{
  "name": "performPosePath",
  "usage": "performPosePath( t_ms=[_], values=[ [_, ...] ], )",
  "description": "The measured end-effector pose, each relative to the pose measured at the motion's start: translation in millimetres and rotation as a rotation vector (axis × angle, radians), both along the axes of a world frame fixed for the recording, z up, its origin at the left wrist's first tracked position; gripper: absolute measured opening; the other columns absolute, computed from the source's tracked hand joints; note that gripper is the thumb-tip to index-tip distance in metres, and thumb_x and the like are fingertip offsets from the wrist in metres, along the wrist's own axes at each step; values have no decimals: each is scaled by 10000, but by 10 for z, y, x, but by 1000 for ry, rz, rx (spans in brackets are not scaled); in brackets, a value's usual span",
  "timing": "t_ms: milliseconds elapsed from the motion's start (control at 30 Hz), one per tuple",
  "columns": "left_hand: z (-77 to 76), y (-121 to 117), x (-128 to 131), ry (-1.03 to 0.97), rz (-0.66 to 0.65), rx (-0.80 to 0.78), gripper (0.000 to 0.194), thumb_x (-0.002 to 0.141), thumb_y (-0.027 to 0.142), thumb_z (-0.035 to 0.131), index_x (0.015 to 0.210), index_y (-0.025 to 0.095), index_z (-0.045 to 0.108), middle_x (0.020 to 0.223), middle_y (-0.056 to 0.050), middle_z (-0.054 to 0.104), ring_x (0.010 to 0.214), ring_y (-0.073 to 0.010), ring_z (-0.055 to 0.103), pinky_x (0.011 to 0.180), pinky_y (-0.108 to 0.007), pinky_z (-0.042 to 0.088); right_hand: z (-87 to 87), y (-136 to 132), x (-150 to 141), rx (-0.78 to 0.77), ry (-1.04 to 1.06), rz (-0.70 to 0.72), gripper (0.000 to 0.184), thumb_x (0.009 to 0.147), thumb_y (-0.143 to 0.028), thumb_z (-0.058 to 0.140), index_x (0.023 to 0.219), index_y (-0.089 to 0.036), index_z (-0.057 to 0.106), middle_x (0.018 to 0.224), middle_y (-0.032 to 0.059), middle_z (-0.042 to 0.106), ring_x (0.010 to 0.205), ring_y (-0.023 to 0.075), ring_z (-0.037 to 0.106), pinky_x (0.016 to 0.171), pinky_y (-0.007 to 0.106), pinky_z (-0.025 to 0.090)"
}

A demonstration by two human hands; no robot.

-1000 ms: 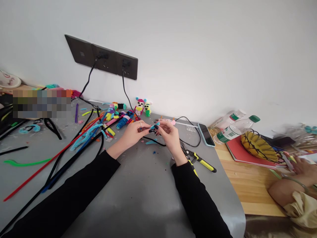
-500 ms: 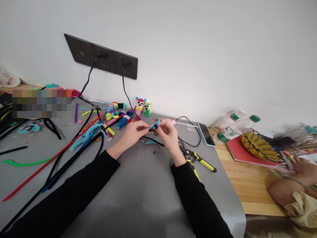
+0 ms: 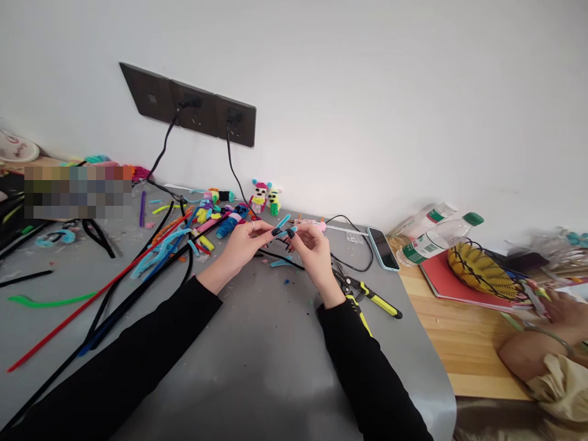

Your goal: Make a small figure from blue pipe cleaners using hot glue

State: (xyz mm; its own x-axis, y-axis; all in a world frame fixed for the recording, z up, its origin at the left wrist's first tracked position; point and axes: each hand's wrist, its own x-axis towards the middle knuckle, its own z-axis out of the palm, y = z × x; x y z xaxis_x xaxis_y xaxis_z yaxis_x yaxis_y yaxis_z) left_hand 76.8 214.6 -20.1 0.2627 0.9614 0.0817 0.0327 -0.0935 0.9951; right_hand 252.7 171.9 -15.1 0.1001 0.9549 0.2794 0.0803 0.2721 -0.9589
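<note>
While the left hand (image 3: 245, 246) and the right hand (image 3: 316, 250) meet above the grey desk (image 3: 257, 349), a short light-blue pipe cleaner (image 3: 283, 223) is pinched between their fingertips.

Left to right: a long red pipe cleaner (image 3: 92, 300) slants over the desk; the left hand's thumb and finger are nearly together, gripping the light-blue pipe cleaner; the right hand nips light-blue fuzz too, its other fingers curled, though whether it is one bent length or two cannot be told; yellow-handled pliers (image 3: 377, 302) lie beyond. So short a piece could slip away if either pinch loosened, and might be mixed up with the similar light-blue scrap (image 3: 281, 263) lying below. Its visible long axis runs diagonally, the free end pointing rightward and towards the wall (image 3: 390, 110).
</note>
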Motion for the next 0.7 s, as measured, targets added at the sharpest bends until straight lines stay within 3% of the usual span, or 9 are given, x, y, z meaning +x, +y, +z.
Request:
performPosePath(
  t_ms=[200,400,467,567,700],
  values=[
    [-43,34,-14,-64,143,-46,686,632,789,806,918,169,738,983,-124,752,825,-229,648,689,-314,525,49,-94,-41,134,-258,-7,142,897,-376,649,869,-237,662,771,10,674,686,161,619,681,305,555],
    [-71,69,-32,-149,204,-57,640,618,764,838,826,169,727,901,-98,734,801,-206,602,679,-293,477,26,-157,-112,250,-468,96,134,953,-289,577,906,-239,692,765,11,661,675,160,595,699,308,530],
    [-51,68,-35,-141,176,-62,626,603,762,845,780,175,718,868,-86,720,784,-201,591,670,-293,475,12,-145,-113,224,-421,143,149,948,-296,604,1047,-246,704,832,15,699,708,161,619,717,306,547],
    [-2,47,-34,-145,82,-117,614,582,761,847,734,183,704,818,-70,678,729,-184,563,654,-301,484,12,-108,-75,153,-252,105,266,947,-325,628,1203,-255,653,929,20,718,739,154,649,714,299,564],
    [48,1,-20,-121,-114,-197,520,589,658,895,716,189,709,766,-41,638,670,-155,535,617,-286,473,21,-32,7,55,-23,-15,304,960,-480,627,1153,-246,643,815,-4,682,618,138,607,608,288,537]
  ],
)
